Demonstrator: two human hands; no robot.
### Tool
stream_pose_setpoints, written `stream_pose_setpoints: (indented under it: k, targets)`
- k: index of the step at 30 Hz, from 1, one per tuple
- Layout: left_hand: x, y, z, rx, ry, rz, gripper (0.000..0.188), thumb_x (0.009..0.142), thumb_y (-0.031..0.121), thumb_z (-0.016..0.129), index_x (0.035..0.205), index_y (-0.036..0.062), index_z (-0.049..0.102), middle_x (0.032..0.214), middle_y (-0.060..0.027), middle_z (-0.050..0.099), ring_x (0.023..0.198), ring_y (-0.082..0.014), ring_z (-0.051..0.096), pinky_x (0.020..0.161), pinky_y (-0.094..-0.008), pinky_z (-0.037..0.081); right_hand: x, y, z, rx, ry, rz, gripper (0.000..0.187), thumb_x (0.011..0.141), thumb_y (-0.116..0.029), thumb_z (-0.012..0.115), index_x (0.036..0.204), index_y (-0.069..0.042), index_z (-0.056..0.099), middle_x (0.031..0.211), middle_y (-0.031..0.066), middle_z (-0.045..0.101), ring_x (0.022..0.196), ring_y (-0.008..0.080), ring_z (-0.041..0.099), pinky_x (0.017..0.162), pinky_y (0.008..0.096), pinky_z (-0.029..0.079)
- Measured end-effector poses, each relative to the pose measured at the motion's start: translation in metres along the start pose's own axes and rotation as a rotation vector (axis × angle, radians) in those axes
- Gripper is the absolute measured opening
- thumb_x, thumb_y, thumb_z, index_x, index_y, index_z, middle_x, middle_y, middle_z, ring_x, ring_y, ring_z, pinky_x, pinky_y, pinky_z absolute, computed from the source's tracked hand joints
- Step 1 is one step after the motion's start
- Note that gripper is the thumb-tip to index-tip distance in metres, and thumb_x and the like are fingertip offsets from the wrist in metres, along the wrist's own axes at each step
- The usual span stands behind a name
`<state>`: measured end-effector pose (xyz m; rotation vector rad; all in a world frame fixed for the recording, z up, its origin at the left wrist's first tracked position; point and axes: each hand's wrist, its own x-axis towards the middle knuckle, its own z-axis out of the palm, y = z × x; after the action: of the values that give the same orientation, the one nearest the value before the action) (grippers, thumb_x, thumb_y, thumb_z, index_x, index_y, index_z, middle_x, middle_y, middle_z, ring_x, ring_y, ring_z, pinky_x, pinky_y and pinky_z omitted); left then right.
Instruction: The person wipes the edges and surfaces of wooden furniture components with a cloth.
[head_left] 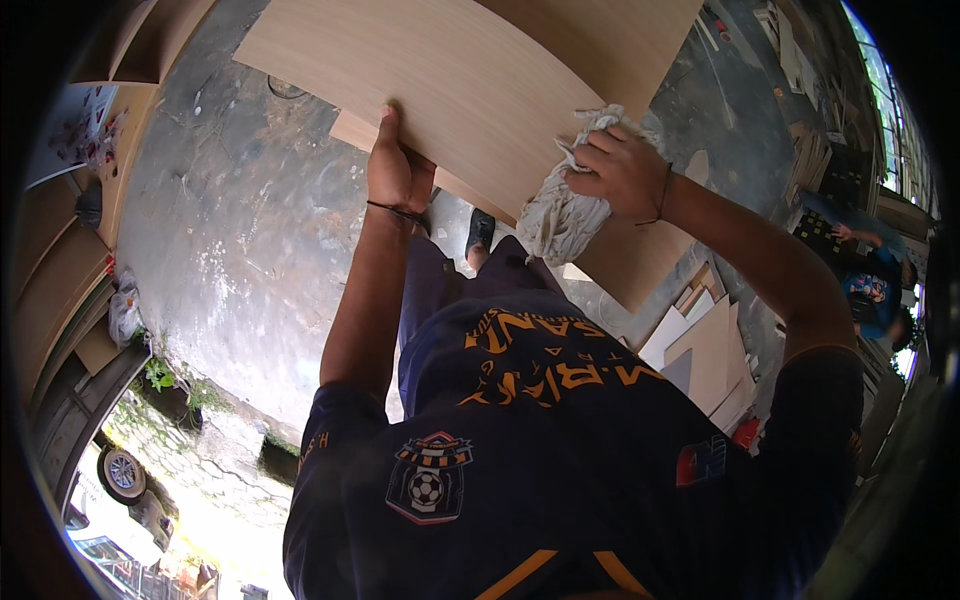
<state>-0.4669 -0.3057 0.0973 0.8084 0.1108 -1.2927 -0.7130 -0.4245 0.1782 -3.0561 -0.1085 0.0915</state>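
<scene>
A light wood-grain panel (430, 85) reaches across the upper middle, in front of my body. My left hand (391, 172) grips its near edge, thumb lying on the top face and the other fingers mostly hidden below. Bunched in my right hand (622, 172) is a whitish, stringy rag (562, 212), which rests against the panel's near right corner and hangs past the edge. More wood-grain board (630, 262) shows beneath and to the right of the panel; how the two are joined, if at all, I cannot tell.
Grey, stained concrete floor (240, 220) spreads to the left. Offcut boards (710, 350) lie at right, near another person (875, 275) at the far right. Wooden cabinet pieces (70, 270) line the left side. A vehicle wheel (122, 474) shows outside at lower left.
</scene>
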Motion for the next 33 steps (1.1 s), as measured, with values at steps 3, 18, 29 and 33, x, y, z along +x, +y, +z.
stream_pose_setpoints:
  k: [3,18,29,33]
  targets:
    - [0.0,0.003,0.002,-0.029,-0.027,-0.04,0.047,0.095,0.034,0.034,0.131,0.0034,0.033,0.131,-0.0103,0.041,0.121,-0.0237,0.042,0.1,-0.0384,0.036,0.047,0.02,0.0,-0.003,-0.005,-0.034,0.021,0.065,-0.017,0.057,0.085,-0.016,0.059,0.087,0.0037,0.051,0.085,0.0204,0.05,0.073,0.0333,0.04]
    - [0.092,0.133,-0.052,-0.037,-0.083,0.13,0.044,0.094,0.035,0.038,0.122,0.0017,0.04,0.122,-0.0114,0.048,0.112,-0.024,0.049,0.094,-0.0387,0.041,0.061,0.002,-0.021,0.127,-0.236,0.233,0.032,0.058,-0.018,0.064,0.09,-0.016,0.06,0.102,0.0085,0.054,0.095,0.0237,0.051,0.082,0.0366,0.04]
    - [0.097,0.13,-0.049,-0.021,-0.095,0.096,0.041,0.095,0.028,0.034,0.124,-0.0008,0.037,0.123,-0.0132,0.047,0.113,-0.0247,0.049,0.094,-0.0397,0.042,0.226,0.071,-0.011,0.033,-0.061,0.008,0.04,0.052,-0.012,0.063,0.091,-0.013,0.058,0.094,0.0071,0.052,0.089,0.025,0.051,0.075,0.0367,0.041]
    - [0.092,0.143,-0.048,-0.016,-0.139,-0.042,0.039,0.095,0.027,0.034,0.125,0.0019,0.038,0.123,-0.0123,0.049,0.112,-0.0252,0.05,0.092,-0.0401,0.043,0.267,0.082,-0.006,0.035,0.01,0.034,0.041,0.051,-0.01,0.063,0.092,-0.014,0.058,0.094,0.0067,0.052,0.09,0.0254,0.051,0.075,0.0375,0.041]
